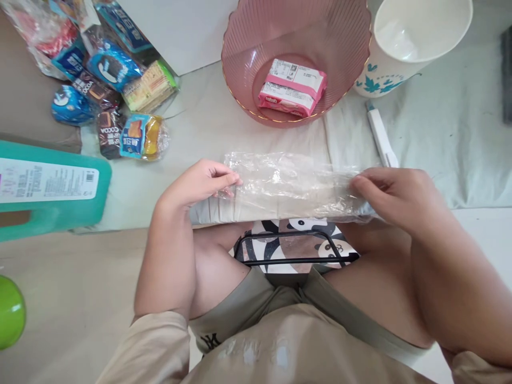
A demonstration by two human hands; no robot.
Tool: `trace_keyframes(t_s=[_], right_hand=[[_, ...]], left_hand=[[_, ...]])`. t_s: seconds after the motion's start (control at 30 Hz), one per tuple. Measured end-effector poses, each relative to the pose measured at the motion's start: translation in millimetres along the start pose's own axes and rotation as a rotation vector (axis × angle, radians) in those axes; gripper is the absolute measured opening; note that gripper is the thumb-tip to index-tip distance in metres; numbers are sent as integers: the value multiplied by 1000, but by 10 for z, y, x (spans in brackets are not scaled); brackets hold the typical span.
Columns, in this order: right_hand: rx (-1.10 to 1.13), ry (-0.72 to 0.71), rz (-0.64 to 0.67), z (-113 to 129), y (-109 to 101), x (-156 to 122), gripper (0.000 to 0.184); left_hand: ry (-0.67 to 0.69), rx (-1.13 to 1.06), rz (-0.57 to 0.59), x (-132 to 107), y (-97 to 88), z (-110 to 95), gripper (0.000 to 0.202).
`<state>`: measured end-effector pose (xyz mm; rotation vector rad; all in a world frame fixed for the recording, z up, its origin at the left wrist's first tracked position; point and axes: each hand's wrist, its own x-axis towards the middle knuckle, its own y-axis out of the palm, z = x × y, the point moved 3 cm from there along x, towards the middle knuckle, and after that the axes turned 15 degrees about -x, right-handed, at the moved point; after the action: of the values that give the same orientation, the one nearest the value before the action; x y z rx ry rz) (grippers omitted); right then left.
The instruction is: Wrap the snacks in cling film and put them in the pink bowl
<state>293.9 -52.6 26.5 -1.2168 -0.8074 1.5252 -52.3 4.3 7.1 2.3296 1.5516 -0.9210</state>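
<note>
Beige shirt (316, 346) is sitting behind the right hand (394, 197) and left hand (204, 184); pink bowl (256, 37) is standing beyond them. Clear plastic film (288, 178) is spanning between: right is pinching its right end, left its left.

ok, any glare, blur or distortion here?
All head view: white glints across the film, right hand slightly soft, fine print on the label unreadable but "nabati" legible on the pink pack; cup leans outward near the edge, probably wide-angle stretch.
</note>
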Motion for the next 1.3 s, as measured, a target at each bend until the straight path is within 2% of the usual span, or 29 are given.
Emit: trace_keyframes(t_s=[0.17,0.4,0.53,0.6,0.67,0.73,0.8,0.87,0.97,1.1,1.23,1.3], right_hand=[[-91,52,85,36,1,-22,12],[-150,38,84,-6,65,2,15],[-144,45,85,-20,72,25,12],[-121,72,75,-21,72,37,20],[-114,98,64,-22,77,47,32],[-126,104,52,-25,90,53,39],[-139,93,40,-30,107,52,42],[-147,85,29,-36,121,48,44],[-153,76,7,-40,130,39,54],[-186,72,-84,-70,133,16,70],[-201,-88,-334,-54,70,-52,68],[-167,-166,-449,18,-10,-73,64]], left_hand=[[35,13,-29,20,16,-24,19],[-16,-41,-88,34,-19,-13,20],[-51,30,-113,53,-7,-11,19],[-30,106,-127,58,-8,-16,21],[47,199,-198,62,-25,-35,21],[157,263,-328,68,-42,-69,22],[252,287,-449,86,-29,-104,34],[307,312,-497,125,25,-132,45],[323,335,-444,206,126,-145,51],[365,236,-341,273,171,-110,41],[512,-36,-212,241,172,-94,34],[515,-172,-100,201,200,-103,36]])
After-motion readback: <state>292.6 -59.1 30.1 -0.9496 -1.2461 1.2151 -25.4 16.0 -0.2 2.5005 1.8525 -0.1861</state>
